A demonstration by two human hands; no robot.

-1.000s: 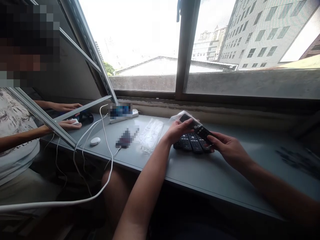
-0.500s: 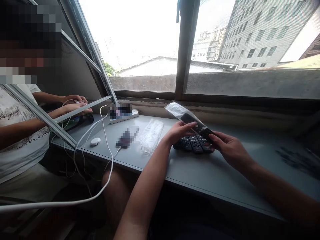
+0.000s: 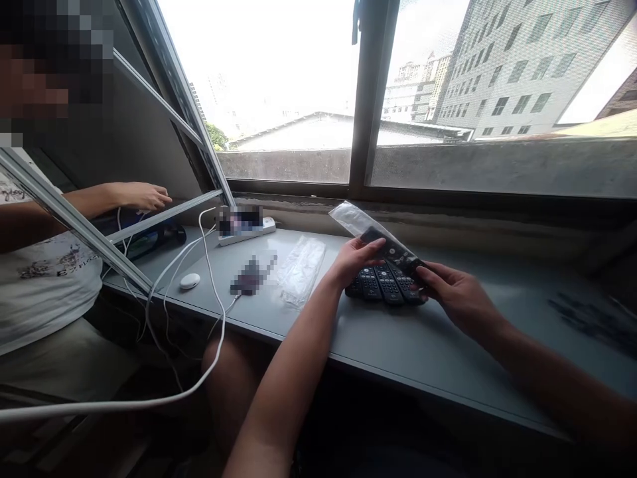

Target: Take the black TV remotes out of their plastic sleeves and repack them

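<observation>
A black remote control is held up at a slant between both hands, with a clear plastic sleeve around it that sticks out past its far end. My left hand grips the upper left part, thumb on top. Closed on the lower right end is my right hand, its thumb over the front face. Just under the held remote, several more black remotes lie side by side on the grey table, partly covered by the hands. Left of my forearm lies a pile of clear plastic sleeves.
A phone on a cable, a round white case and a power strip are to the left. White cables hang over the table edge. Beyond a metal frame sits another person, one hand raised. Dark items lie at right.
My left hand has shifted slightly left along the remote, and the sleeve appears to cover more of it. The other person's hands have moved apart, and that person leans further left.
</observation>
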